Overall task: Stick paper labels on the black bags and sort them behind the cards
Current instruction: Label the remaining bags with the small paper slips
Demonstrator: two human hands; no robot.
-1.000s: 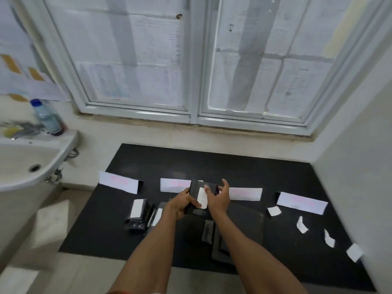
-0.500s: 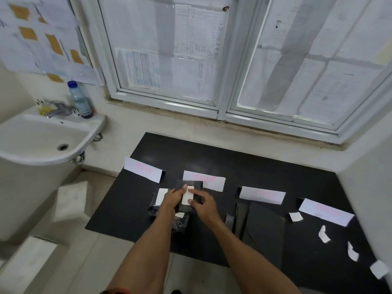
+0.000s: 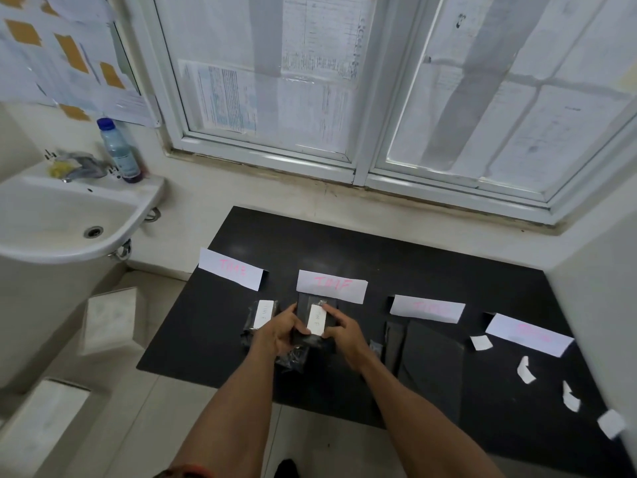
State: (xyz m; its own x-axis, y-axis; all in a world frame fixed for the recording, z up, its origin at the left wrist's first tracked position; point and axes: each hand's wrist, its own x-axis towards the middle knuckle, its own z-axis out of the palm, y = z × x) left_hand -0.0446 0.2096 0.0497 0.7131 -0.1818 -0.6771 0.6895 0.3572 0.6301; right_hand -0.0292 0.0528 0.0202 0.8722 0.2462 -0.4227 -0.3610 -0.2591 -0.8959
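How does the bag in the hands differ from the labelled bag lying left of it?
The held bag sits gripped between left hand and right hand; the other bag lies free. The held bag is by the second card, the other bag nearer the leftmost card. Both are black with white labels.

A person is leaning over a black bench below a paper-covered window. Four white cards, lettered in pink, are standing in a row on it. Both hands are holding a black bag just in front of the second card from the left. The left hand is gripping the bag's left edge. The right hand is gripping its right edge, index finger lying along the white paper label on the bag. Another labelled bag is lying just to the left. Loose paper labels are lying at the right. A white sink and a bottle are sitting further left.
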